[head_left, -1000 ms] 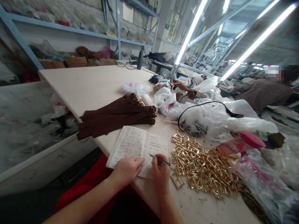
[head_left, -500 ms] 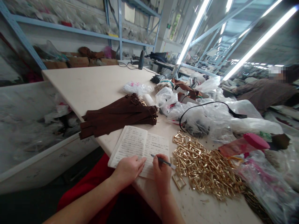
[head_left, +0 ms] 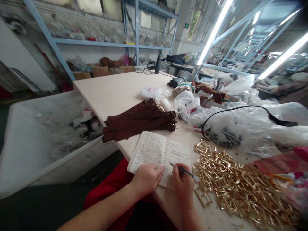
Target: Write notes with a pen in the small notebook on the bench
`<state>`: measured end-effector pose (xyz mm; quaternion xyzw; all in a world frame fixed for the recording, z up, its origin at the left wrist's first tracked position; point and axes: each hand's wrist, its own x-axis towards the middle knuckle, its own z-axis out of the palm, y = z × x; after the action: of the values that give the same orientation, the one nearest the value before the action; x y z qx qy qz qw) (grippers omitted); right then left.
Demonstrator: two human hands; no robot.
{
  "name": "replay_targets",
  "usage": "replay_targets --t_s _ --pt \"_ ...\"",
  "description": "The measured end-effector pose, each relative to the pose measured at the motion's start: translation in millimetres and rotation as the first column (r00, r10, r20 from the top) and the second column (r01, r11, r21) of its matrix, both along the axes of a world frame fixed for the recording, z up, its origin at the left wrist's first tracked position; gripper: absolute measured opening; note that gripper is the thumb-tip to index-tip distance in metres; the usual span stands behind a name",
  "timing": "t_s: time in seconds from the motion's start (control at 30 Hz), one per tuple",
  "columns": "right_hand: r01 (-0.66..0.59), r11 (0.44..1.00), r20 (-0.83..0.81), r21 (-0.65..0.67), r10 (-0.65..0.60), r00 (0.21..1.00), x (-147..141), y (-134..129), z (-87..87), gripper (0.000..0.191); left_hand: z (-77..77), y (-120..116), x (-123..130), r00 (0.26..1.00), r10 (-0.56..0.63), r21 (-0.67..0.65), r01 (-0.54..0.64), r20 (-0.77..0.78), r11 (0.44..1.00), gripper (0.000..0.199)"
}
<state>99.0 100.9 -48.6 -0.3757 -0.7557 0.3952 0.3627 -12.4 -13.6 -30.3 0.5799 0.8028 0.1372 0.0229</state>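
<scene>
Black pen is gripped by the right hand; the notebook is pressed beneath the flattened left hand.

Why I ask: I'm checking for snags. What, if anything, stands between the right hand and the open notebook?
Nothing visible does. The right hand holds the pen over the notebook. The left hand rests on it, left of the pen, and the gold frames lie off to the right.

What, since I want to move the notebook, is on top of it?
The left hand lies on the notebook; the right hand holds a pen over its right page. Any writing directly beneath the hands is covered.
</scene>
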Motion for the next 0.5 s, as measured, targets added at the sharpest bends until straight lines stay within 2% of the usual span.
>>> replay_targets --t_s 0.5 --pt "-0.002 1.0 0.007 -0.026 0.002 1.0 -0.6 -0.9 -2.5 0.021 2.0 -2.4 -0.5 1.0 -0.007 -0.001 0.007 0.014 1.0 0.033"
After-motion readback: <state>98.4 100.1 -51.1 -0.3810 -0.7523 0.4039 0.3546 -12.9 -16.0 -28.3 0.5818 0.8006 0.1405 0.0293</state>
